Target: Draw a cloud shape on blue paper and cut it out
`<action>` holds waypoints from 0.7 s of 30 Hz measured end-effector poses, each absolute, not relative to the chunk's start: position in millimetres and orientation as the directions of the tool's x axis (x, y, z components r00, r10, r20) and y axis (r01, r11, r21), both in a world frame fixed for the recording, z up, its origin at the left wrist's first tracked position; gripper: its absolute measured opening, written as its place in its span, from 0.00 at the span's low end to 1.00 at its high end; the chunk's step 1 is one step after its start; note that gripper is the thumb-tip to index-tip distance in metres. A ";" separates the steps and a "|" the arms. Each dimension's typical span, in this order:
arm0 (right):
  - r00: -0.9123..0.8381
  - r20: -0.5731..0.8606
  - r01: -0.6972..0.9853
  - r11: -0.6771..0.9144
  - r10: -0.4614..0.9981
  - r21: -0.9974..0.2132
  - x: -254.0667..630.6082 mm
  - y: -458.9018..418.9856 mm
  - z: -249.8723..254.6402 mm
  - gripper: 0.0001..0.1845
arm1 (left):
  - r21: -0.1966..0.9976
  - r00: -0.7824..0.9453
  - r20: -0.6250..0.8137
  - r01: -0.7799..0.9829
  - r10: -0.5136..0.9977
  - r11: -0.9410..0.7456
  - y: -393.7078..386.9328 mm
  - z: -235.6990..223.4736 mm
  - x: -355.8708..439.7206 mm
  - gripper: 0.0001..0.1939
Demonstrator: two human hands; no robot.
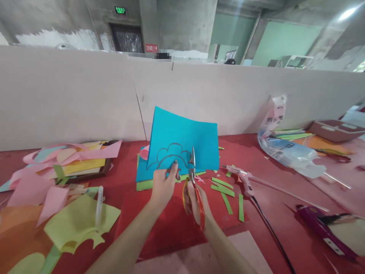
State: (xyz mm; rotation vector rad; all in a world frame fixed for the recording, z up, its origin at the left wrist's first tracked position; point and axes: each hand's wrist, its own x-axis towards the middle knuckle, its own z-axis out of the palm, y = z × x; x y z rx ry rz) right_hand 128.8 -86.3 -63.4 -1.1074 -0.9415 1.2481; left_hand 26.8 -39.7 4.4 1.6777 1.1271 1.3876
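Note:
A blue sheet of paper [185,133] is held up over the red table, with scalloped curves drawn in dark line on its lower part. My left hand [165,180] pinches its bottom edge, thumb in front and fingers mostly behind. In my right hand [196,199] is a pair of scissors [200,213] with red and yellow handles. The blades point upward at the sheet's lower edge, right beside the drawn outline. Beneath, more blue paper [142,173] and green strips [225,190] lie on the table.
Pink, yellow and orange paper scraps [28,194] cover the left, with a white marker [99,205] on a yellow piece. At right are a pink glue gun [242,179] with a black cord, a plastic bag [296,154] and a purple case [322,228]. A white partition [85,99] stands behind.

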 end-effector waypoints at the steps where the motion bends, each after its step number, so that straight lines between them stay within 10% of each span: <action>1: 0.106 -0.055 -0.244 -0.028 0.993 -0.969 128.7 -86.2 -63.0 0.23 | 0.895 0.060 0.395 0.199 0.917 -0.399 -39.6 4.3 26.8 0.18; 21: 0.067 -0.078 -0.224 -0.061 0.995 -0.973 126.4 -90.2 -54.4 0.23 | 0.902 -0.052 0.388 0.227 0.920 -0.367 -29.7 6.0 15.3 0.19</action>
